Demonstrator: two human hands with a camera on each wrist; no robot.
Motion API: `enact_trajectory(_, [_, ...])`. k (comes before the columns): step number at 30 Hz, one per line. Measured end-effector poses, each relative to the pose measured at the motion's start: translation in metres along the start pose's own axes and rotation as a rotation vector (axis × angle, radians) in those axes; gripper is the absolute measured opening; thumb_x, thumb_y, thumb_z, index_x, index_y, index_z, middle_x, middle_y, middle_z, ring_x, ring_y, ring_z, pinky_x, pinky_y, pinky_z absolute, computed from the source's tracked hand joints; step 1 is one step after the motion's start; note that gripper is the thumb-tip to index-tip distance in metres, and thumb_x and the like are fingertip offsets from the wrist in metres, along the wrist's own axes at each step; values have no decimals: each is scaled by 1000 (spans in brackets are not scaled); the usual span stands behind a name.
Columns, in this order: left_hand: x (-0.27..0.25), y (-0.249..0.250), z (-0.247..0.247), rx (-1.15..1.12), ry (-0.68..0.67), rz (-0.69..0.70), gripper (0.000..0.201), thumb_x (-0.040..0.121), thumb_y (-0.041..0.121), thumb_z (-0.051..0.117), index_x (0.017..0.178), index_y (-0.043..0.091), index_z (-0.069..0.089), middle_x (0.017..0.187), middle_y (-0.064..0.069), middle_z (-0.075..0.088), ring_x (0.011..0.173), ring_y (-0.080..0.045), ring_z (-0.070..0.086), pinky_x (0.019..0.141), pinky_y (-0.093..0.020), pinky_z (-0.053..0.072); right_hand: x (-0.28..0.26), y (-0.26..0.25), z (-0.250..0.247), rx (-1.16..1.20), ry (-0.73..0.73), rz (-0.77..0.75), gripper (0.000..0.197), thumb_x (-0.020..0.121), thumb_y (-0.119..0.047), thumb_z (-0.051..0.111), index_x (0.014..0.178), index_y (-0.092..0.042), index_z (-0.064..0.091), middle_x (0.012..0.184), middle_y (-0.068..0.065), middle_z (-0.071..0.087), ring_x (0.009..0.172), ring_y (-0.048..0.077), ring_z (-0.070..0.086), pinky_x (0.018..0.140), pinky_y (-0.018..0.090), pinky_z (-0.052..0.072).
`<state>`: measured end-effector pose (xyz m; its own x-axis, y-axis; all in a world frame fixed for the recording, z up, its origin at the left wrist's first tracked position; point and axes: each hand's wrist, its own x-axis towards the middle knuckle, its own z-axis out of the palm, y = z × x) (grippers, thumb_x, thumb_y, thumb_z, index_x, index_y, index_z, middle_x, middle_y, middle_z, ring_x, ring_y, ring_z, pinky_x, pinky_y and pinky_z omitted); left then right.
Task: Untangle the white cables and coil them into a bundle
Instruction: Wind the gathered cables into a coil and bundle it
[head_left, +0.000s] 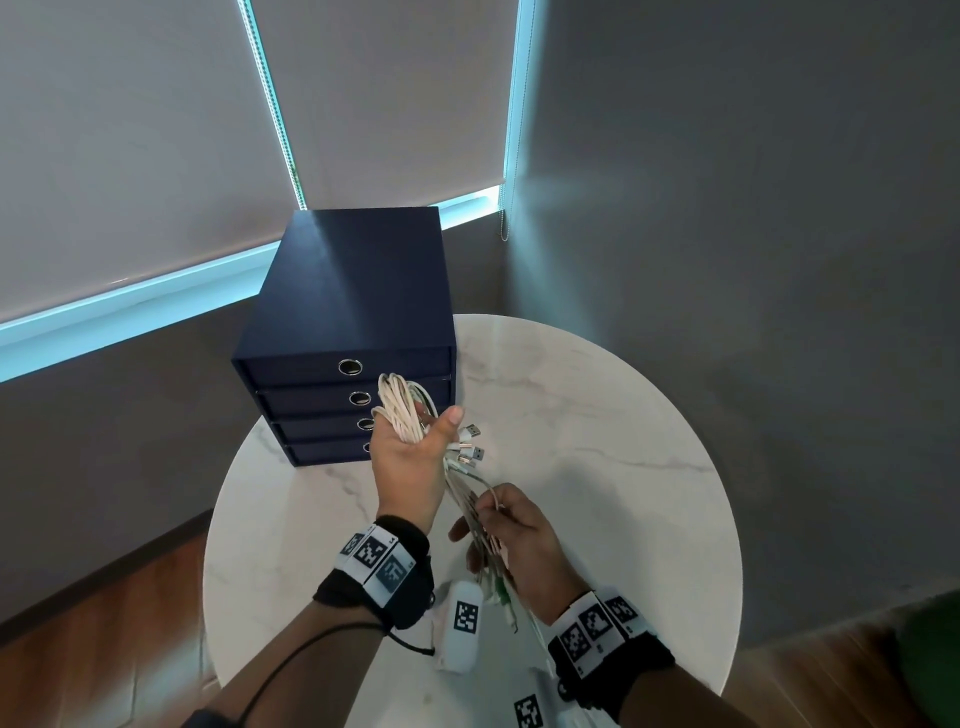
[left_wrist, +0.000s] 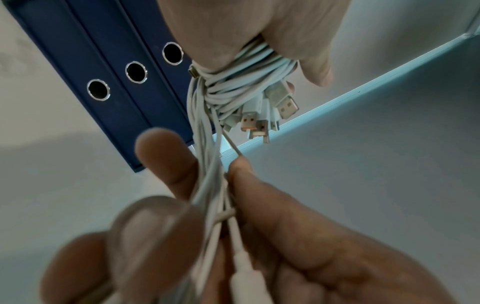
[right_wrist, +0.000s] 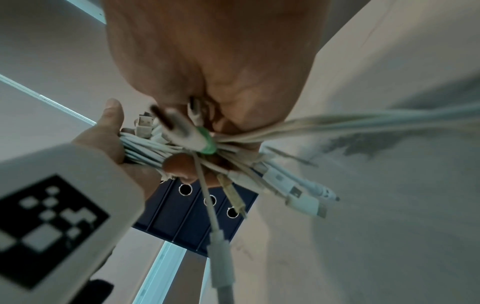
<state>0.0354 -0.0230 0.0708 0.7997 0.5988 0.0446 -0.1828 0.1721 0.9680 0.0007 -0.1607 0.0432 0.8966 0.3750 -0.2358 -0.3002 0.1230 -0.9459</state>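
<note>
- Two bare hands hold one mass of thin white rubber-sheathed cables (head_left: 402, 410) in the air above the round white marble-patterned table (head_left: 597, 415), at the middle of the head view.
- Left hand (head_left: 410, 462), higher in the frame, has its fingers curled round the coiled loops, thumb pressed across them; the loops poke up past the fist toward the dark blue box of four drawers with metal ring pulls (head_left: 345, 332) behind.
- Right hand (head_left: 511, 535), lower and right of centre, pinches the loose strands running down from the coil, fingers curled round them.
- Between the hands the strands' long axis runs diagonally, from upper left down to lower right.
- Several silver USB plugs (head_left: 470, 441) stick out to the right, just beside the left thumb; more plug ends hang below the right hand.
- Judging by this, the tails lie nearer the right hand, so it would feed or wrap them toward the coil while the left anchors it.
- Tangles within the strands cannot be made out.
</note>
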Motion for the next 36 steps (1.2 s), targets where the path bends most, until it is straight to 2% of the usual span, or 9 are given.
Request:
enact_trajectory(7, [-2,1,1,-24,26,-17,32,77,18,83,88,19,53,84,-5,60,80,-28,60,83,-51,56,7,-1,-6,-88,-96,81,29,88,15,28,79,-2,50,89,36,65,53,28,54,54,33,43])
enact_trajectory(13, [-4,2,4,-36,26,-22,31,80,12,81,91,14,51,84,-10,58,76,-24,60,75,-41,57,9,-7,-7,-490,-183,122,28,81,8,34,90,12,60,75,1,72,57,20,62,60,31,47])
enact_trajectory(15, [-5,3,5,-36,20,-9,32,81,11,80,93,12,50,83,-6,58,75,-23,60,69,-32,57,7,-11,-6,-552,-179,105,28,83,6,34,89,8,61,70,-6,70,55,17,61,56,27,44])
enact_trajectory(18, [-5,2,6,-39,0,-7,32,80,9,80,94,11,50,81,-1,58,72,-15,60,64,-24,54,6,-8,-4,-606,-133,38,22,81,4,32,81,-7,51,79,2,69,55,17,57,51,28,42])
enact_trajectory(21, [-4,0,5,-22,-6,-9,32,80,8,80,94,12,51,79,3,57,66,-6,59,61,-21,53,4,0,-2,-617,-123,15,25,80,2,33,84,-20,45,72,3,59,58,16,49,54,34,42])
enact_trajectory(27, [-6,-3,1,25,-30,-13,37,77,7,82,98,7,51,78,2,57,67,-6,58,64,-22,53,0,-6,0,-364,-90,-27,17,98,-7,39,87,-18,45,59,0,37,54,14,30,49,31,23])
enact_trajectory(31, [-12,-7,1,96,-70,-21,48,72,4,85,105,-1,50,79,-1,58,66,-6,57,64,-24,55,-2,-14,2,-472,-160,-124,41,104,-18,40,79,-50,48,55,-15,44,51,4,36,50,22,32])
enact_trajectory(34, [-12,-8,1,164,-107,-10,52,69,4,87,104,1,49,69,12,60,64,-7,61,65,-30,58,-6,-15,2,-567,-165,-189,28,104,-22,39,90,-44,48,62,-15,48,56,3,40,56,21,36])
enact_trajectory(36, [-10,-9,-1,219,-139,-2,53,68,8,89,101,4,48,70,9,63,70,-16,67,69,-35,60,-6,-17,-2,-595,-145,-199,22,103,-21,41,92,-36,52,68,-11,54,57,1,45,59,19,39])
